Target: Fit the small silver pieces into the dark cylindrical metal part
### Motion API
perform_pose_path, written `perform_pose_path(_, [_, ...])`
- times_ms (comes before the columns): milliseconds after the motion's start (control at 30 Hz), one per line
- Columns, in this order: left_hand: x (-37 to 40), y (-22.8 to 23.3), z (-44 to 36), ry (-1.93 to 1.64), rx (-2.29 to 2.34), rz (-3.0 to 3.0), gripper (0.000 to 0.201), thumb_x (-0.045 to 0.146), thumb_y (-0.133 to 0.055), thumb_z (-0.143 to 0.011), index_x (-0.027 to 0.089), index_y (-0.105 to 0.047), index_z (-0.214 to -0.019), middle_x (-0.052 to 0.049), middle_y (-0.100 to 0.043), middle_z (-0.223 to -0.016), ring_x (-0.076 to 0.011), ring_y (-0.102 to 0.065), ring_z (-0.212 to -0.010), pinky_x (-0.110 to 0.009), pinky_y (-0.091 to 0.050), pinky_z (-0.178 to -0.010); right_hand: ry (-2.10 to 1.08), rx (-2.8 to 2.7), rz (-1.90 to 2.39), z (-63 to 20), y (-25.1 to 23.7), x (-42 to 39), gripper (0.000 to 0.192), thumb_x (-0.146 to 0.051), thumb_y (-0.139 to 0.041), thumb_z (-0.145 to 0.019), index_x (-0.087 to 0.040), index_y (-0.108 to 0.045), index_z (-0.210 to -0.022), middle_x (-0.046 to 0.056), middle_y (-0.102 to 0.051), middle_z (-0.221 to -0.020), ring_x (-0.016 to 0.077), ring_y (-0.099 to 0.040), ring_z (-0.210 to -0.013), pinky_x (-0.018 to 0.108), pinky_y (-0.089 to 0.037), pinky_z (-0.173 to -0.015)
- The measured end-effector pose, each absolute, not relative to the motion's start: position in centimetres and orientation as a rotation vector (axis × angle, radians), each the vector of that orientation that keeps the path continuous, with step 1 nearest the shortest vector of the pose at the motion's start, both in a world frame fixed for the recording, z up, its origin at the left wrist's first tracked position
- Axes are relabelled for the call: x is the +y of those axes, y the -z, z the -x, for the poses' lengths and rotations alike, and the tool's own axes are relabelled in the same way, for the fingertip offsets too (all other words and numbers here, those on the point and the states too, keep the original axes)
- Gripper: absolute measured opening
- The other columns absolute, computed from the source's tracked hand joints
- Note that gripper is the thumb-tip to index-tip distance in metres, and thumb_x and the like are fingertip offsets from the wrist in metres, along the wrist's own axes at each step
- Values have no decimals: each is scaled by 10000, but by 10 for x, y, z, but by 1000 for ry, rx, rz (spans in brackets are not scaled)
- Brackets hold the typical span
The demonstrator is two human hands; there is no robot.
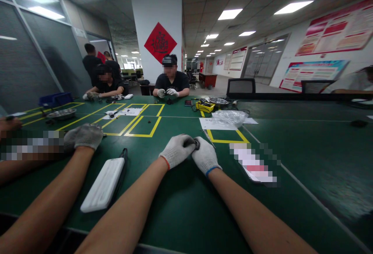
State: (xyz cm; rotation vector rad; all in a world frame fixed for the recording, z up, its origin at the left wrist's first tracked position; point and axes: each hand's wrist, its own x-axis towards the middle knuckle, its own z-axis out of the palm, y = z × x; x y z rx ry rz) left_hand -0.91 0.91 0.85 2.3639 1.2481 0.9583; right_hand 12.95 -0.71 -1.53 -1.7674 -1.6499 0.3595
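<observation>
A small part (197, 144) is held between the left hand (178, 151) and the right hand (206, 155) over the worktop (186, 215), where a block (102, 186) is laid to the left and some plastic (231, 118) on paper (207, 124) behind.

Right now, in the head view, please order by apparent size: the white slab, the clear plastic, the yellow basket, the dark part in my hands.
White slab
Clear plastic
Yellow basket
Dark part
The slab lies nearer than the plastic and basket, so real sizes may rank differently.
</observation>
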Motion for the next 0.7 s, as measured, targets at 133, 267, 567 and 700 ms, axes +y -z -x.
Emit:
perform_pose_path(133, [7, -10, 8, -996, 1226, -2356, 145, 261, -634, -884, 178, -752, -897, -30, -754, -854, -165, -670, -780, -276, -528, -745, -357, -1642, 1783, -130, 15, -7, 163, -244, -591, -863, -249, -694, -988, 58, -747, -947, 236, -680, -921, 288, -436, -731])
perform_pose_path(267, [4, -10, 8, -1025, 1196, -2352, 131, 249, -633, -884, 178, -739, -914, -33, -760, -875, -169, -682, -796, -278, -530, -742, -361, -1637, 1781, -130, 14, -7, 172, -220, -589, -850, -247, -696, -983, 56, -749, -942, 236, -683, -909, 286, -434, -719])
perform_pose_path(567, [4, -12, 8, -1032, 1130, -2393, 183, 228, -610, -902, 187, -765, -990, -49, -775, -996, -191, -707, -922, -308, -546, -872, -367, -1594, 1717, -130, 18, -6, 143, -165, -599, -824, -235, -680, -920, 52, -746, -903, 228, -688, -918, 274, -451, -755])
perform_pose_path(700, [3, -13, 8, -1001, 1152, -2432, 205, 230, -606, -912, 193, -790, -996, -57, -773, -984, -196, -708, -904, -311, -551, -867, -374, -1578, 1705, -130, 20, -5, 140, -157, -597, -811, -239, -677, -892, 47, -737, -862, 226, -686, -884, 272, -451, -741])
